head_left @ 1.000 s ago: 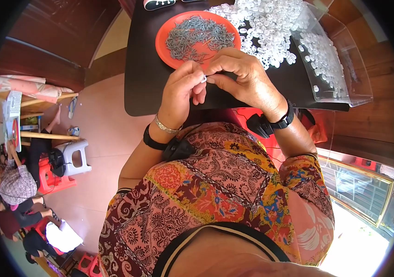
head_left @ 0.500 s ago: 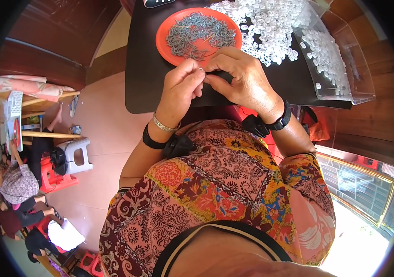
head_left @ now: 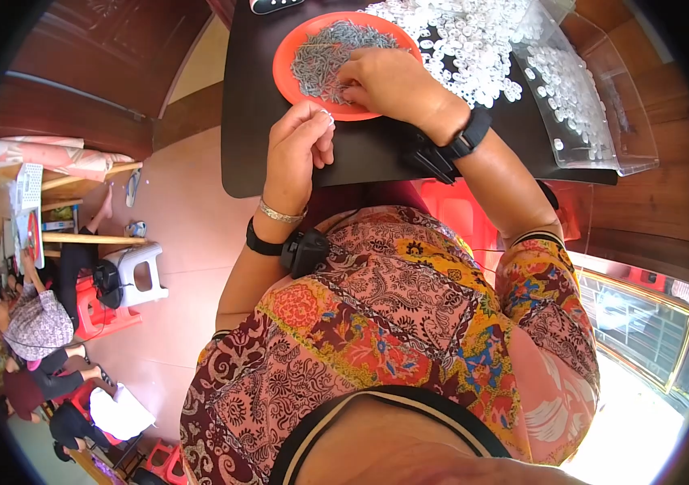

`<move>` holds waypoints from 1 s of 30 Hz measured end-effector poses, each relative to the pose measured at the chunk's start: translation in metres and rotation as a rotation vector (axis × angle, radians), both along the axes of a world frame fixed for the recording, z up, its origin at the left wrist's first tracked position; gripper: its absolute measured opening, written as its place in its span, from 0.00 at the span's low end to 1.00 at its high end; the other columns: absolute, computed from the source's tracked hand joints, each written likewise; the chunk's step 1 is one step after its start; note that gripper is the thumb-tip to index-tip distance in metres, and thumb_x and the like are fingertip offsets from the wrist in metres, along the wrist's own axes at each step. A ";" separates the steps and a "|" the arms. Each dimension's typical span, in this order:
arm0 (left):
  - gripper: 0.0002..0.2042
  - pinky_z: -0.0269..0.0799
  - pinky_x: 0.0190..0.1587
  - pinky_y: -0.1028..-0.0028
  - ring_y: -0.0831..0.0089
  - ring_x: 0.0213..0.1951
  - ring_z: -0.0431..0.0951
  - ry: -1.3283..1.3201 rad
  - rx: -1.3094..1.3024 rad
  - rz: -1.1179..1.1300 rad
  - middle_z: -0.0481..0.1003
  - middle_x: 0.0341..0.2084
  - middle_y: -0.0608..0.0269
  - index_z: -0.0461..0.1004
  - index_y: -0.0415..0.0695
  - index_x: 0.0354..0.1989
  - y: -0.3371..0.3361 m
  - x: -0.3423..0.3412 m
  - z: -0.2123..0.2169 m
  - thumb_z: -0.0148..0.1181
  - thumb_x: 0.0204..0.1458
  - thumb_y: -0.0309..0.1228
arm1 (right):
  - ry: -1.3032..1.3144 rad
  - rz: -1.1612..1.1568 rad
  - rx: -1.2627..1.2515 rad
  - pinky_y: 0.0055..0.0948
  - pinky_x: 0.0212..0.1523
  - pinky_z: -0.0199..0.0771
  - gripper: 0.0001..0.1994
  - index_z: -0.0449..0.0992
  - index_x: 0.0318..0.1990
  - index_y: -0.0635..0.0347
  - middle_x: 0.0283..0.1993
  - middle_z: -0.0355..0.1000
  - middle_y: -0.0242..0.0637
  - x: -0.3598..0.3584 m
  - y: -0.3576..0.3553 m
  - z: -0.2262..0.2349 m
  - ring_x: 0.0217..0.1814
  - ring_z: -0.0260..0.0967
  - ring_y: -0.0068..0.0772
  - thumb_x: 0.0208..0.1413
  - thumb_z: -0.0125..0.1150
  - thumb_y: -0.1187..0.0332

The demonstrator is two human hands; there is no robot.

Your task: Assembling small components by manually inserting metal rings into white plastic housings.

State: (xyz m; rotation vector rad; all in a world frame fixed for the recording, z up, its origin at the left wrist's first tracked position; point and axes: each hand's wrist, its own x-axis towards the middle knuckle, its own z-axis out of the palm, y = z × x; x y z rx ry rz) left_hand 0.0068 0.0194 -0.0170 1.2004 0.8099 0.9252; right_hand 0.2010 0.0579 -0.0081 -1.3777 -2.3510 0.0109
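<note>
My left hand [head_left: 300,144] is closed just off the near rim of the red plate [head_left: 282,65]. Between its thumb and forefinger shows the edge of a small white plastic piece [head_left: 327,115]. My right hand [head_left: 393,85] reaches over the plate's near right side, its bent fingertips down among a heap of small grey screws [head_left: 336,50]. Whatever those fingertips pinch is hidden by the hand. Many small white plastic pieces with holes [head_left: 474,52] lie loose to the right of the plate.
Everything lies on a black table [head_left: 247,153]. At its right edge a clear plastic tray [head_left: 631,153] holds more white pieces. A black shoe [head_left: 273,5] shows at the top. On the left, people [head_left: 37,323] sit near a grey stool [head_left: 138,275].
My right hand has parted from my left and moved up onto the plate, into the grey screws. My left hand has stayed nearly in place, and a white piece now shows in its fingers.
</note>
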 end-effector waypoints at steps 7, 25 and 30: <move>0.09 0.57 0.22 0.81 0.80 0.19 0.64 0.010 -0.021 -0.009 0.64 0.17 0.69 0.66 0.42 0.27 -0.001 -0.003 -0.001 0.46 0.57 0.32 | 0.017 0.015 -0.053 0.40 0.38 0.71 0.07 0.77 0.32 0.58 0.34 0.71 0.40 -0.002 -0.001 -0.002 0.38 0.71 0.46 0.47 0.58 0.67; 0.06 0.57 0.25 0.78 0.75 0.21 0.61 -0.003 0.050 -0.081 0.62 0.19 0.63 0.64 0.41 0.30 0.000 0.003 -0.006 0.44 0.56 0.29 | -0.019 -0.015 -0.106 0.41 0.33 0.74 0.07 0.80 0.28 0.60 0.30 0.76 0.46 -0.008 0.001 -0.010 0.34 0.75 0.47 0.43 0.59 0.68; 0.07 0.56 0.26 0.77 0.76 0.22 0.61 0.017 0.081 -0.167 0.61 0.20 0.63 0.64 0.42 0.31 0.002 -0.002 -0.003 0.43 0.57 0.31 | 0.042 0.029 -0.032 0.39 0.35 0.74 0.08 0.80 0.30 0.60 0.32 0.76 0.45 -0.006 0.004 -0.013 0.35 0.75 0.46 0.44 0.60 0.67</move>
